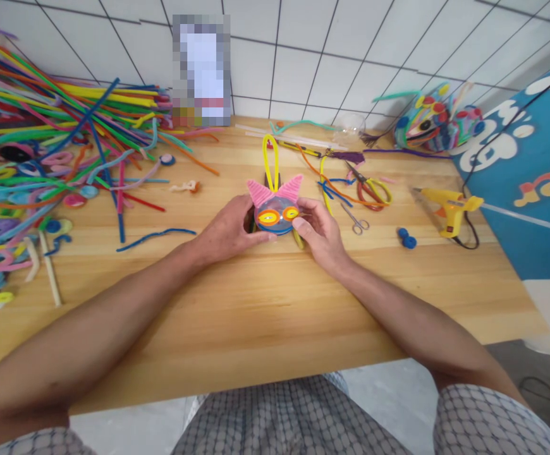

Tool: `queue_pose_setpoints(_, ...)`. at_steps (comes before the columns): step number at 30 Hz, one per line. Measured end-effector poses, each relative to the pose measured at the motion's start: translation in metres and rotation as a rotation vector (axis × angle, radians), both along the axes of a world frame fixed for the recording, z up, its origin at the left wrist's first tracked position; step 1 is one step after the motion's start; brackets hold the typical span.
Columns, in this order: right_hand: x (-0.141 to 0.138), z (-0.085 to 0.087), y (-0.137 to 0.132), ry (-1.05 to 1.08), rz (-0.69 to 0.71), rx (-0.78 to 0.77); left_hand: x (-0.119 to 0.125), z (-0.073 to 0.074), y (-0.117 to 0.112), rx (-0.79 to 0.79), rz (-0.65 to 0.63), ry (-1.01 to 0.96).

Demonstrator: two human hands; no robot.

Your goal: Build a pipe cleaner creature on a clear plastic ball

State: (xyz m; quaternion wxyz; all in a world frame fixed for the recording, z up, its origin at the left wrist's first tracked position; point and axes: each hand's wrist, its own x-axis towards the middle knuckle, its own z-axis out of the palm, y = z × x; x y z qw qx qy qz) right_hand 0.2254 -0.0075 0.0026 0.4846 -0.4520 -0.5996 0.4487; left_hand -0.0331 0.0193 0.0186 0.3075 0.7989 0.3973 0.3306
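Between my two hands, over the middle of the table, is a clear ball ornament [279, 207] made up as an animal head. It has pink pipe-cleaner ears [290, 188], orange-and-yellow oval eyes [268, 218], a blue band low down and a yellow loop [270, 158] on top. My left hand [234, 229] curls round its left side, thumb low at the front. On the right side, my right hand [319, 232] grips it with the thumb close to one eye. The ball's back is hidden.
Piled pipe cleaners [80, 126] cover the table's left. Behind and right lie yellow-handled scissors [372, 191], small scissors [356, 221], a utility knife [303, 150] and blue coils [406, 238]. A yellow glue gun [450, 207] with a cord lies farther right, a decorated colourful figure [427, 123] behind it.
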Motion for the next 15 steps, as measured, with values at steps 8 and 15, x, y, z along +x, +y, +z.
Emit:
queue_pose_setpoints(8,-0.0003,-0.0015,0.0011,0.004,-0.002,-0.003,0.0020,0.0052,-0.0019,-0.006,-0.010,-0.010)
queue_pose_setpoints(15,0.0003,-0.0017,0.0013,-0.004,0.013,0.004,0.0004,0.0027,-0.0017,-0.008,-0.006,-0.004)
